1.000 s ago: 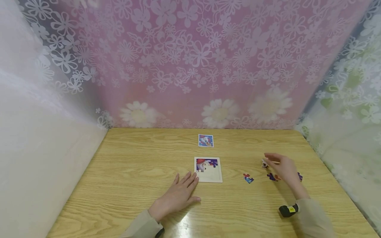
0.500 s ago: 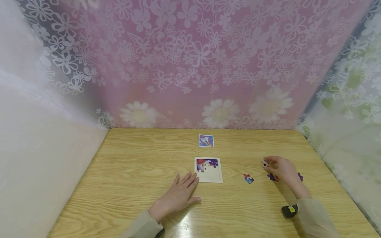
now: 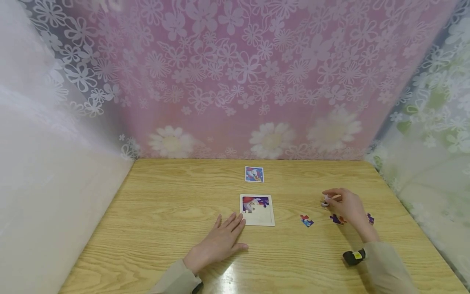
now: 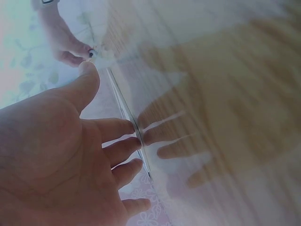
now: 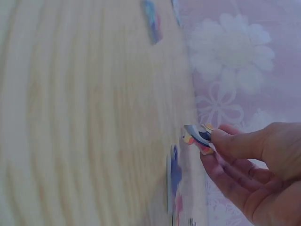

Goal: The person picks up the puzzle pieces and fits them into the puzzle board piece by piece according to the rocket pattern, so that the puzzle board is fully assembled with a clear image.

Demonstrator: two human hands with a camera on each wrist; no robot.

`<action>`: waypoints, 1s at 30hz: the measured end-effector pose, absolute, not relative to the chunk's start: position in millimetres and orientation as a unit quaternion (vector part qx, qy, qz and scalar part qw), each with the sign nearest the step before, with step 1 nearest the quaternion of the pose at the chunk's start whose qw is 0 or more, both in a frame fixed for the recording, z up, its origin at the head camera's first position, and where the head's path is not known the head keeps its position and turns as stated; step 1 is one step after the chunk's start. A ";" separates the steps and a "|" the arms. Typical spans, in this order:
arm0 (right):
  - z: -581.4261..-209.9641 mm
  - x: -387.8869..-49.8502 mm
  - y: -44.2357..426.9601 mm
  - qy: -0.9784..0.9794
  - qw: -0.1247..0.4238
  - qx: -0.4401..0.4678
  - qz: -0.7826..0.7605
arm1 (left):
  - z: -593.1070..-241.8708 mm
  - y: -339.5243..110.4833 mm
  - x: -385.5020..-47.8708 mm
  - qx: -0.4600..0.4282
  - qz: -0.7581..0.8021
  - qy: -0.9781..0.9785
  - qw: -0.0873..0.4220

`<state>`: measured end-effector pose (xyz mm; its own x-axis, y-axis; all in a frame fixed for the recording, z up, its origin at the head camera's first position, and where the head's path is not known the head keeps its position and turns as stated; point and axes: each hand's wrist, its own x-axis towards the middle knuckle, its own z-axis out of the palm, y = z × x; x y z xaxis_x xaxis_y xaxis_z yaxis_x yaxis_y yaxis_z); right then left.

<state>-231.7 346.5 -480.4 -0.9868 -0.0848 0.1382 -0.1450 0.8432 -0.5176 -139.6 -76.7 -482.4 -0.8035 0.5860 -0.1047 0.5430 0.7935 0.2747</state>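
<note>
Here, wood-grain table [image 3: 176, 192] before flowered pink backdrop [image 3: 220, 81], left hand [image 3: 218, 243] spread, right hand [image 3: 349, 207] pinching a puzzle piece [image 5: 199, 137].

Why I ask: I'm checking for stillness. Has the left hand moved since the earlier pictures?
No, the left hand shows no visible shift either way: in the head view, it lies at the same lower-left corner of the board.
</note>
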 end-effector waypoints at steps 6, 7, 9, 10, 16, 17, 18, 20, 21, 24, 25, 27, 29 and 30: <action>-478.7 -236.2 340.1 -0.932 0.042 0.048 0.356 | -483.6 -76.2 -139.8 0.299 0.113 0.943 0.090; -478.5 -236.8 338.3 -0.927 0.040 0.052 0.370 | -484.2 -76.3 -139.9 0.299 0.113 0.943 0.089; -479.0 -238.8 334.6 -0.916 0.037 0.058 0.396 | -484.5 -76.5 -140.1 0.297 0.113 0.944 0.090; -479.3 -239.7 332.5 -0.911 0.037 0.060 0.406 | -484.7 -76.6 -140.1 0.297 0.113 0.944 0.089; -480.0 -245.3 316.9 -0.893 0.033 0.060 0.445 | -484.3 -76.4 -139.5 0.299 0.110 0.944 0.088; -480.2 -246.5 313.9 -0.892 0.032 0.062 0.447 | -484.1 -76.4 -139.2 0.299 0.110 0.944 0.088; -480.1 -247.3 310.6 -0.889 0.029 0.062 0.452 | -484.0 -76.3 -138.9 0.298 0.110 0.944 0.088; -480.1 -249.0 303.5 -0.885 0.021 0.062 0.462 | -483.4 -76.0 -138.6 0.297 0.109 0.944 0.089; -479.4 -249.5 299.7 -0.883 0.017 0.065 0.465 | -482.9 -75.9 -138.4 0.297 0.108 0.945 0.089; -477.3 -250.8 287.4 -0.874 0.005 0.068 0.481 | -481.6 -75.7 -138.2 0.297 0.109 0.945 0.088; -476.7 -251.4 283.4 -0.872 0.003 0.072 0.485 | -481.1 -75.6 -138.1 0.297 0.108 0.945 0.088; -475.4 -252.2 274.7 -0.867 0.000 0.076 0.493 | -480.3 -75.5 -137.9 0.297 0.107 0.945 0.088; -474.5 -253.1 266.0 -0.864 -0.001 0.080 0.498 | -479.9 -75.5 -137.7 0.298 0.107 0.945 0.088; -474.5 -253.9 262.0 -0.862 -0.001 0.083 0.500 | -479.6 -75.5 -137.6 0.298 0.107 0.944 0.088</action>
